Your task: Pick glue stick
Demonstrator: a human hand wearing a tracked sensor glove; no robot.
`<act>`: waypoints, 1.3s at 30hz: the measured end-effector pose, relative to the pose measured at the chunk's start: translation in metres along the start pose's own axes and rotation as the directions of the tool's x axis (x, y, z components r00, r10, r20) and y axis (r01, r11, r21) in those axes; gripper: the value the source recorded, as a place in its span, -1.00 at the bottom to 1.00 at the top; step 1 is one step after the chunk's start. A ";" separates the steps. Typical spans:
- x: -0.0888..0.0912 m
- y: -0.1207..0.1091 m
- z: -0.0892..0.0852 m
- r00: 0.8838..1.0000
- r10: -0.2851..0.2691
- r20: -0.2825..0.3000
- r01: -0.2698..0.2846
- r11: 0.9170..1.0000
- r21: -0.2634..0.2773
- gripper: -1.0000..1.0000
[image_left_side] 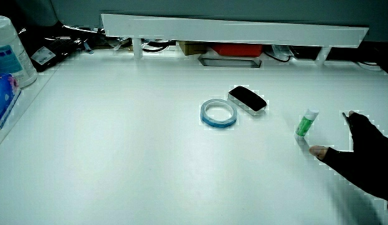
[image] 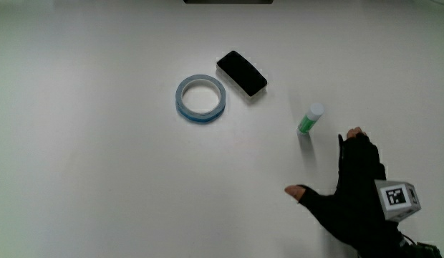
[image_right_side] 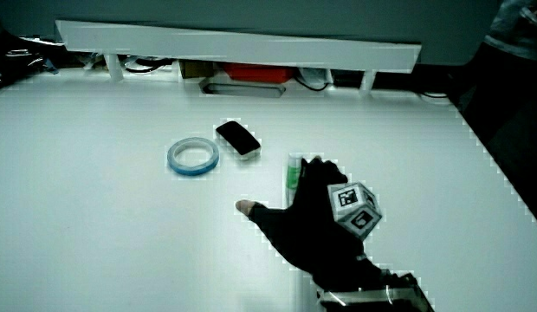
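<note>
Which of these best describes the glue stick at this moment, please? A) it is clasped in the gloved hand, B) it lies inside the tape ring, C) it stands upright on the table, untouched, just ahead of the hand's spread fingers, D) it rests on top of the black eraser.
C: the glue stick stands upright on the table, apart from the hand, whose spread fingers hold nothing.

Bare surface (image: 100, 186) lay between the hand (image: 354, 193) and the upright glue stick (image: 310, 119), nothing blocking. The tape ring (image: 200, 98) and black eraser (image: 241, 73) sat well apart from the stick, farther from the person.
</note>
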 end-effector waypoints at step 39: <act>0.048 0.089 -0.020 0.933 0.012 -0.359 -0.013 1.000 0.002 0.00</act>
